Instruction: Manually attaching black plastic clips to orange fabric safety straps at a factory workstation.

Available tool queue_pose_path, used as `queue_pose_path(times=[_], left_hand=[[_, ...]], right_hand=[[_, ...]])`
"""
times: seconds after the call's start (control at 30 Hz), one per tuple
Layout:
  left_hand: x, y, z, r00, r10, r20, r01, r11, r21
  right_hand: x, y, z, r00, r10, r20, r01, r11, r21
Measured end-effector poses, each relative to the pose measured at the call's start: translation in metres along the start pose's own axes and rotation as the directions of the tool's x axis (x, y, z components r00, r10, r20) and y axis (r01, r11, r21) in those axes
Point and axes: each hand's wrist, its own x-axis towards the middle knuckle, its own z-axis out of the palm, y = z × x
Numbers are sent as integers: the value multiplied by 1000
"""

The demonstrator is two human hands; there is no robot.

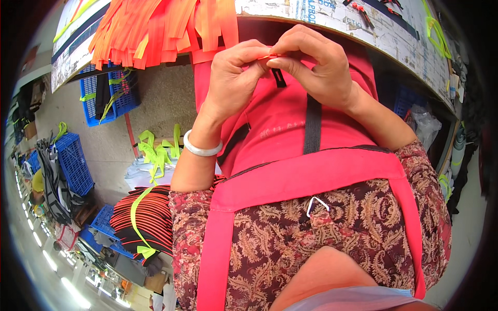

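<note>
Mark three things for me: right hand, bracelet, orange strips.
Right hand [324,68]: head view, on the back of the hand.
Bracelet [204,152]: head view, on the band's lower front curve.
Orange strips [165,33]: head view, on the middle of the hanging bunch.

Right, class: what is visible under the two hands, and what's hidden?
Under the left hand and right hand, the pink apron and a short black strip show; whatever the hands overlap is covered, including part of the orange piece they pinch.
</note>
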Motion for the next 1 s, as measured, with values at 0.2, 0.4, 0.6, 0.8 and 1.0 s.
queue_pose_path(times=[0.2,0.4,0.6,0.8,1.0], left_hand=[[0,4,-2,997,72,14,-73,987,145],[0,4,4,999,-7,-44,6,1000,-21],[-1,6,5,990,108,-88,-92,982,162],[0,-2,0,999,-24,-29,23,999,-36],[-2,2,1,996,76,-37,-66,976,207]], right_hand=[[4,-2,-1,1000,31,5,-31,1000,4],[2,-1,-2,998,-38,44,38,999,-14],[6,6,0,998,50,45,-52,998,35],[7,2,0,998,4,55,-4,1000,1],[0,9,5,985,163,61,-167,983,74]])
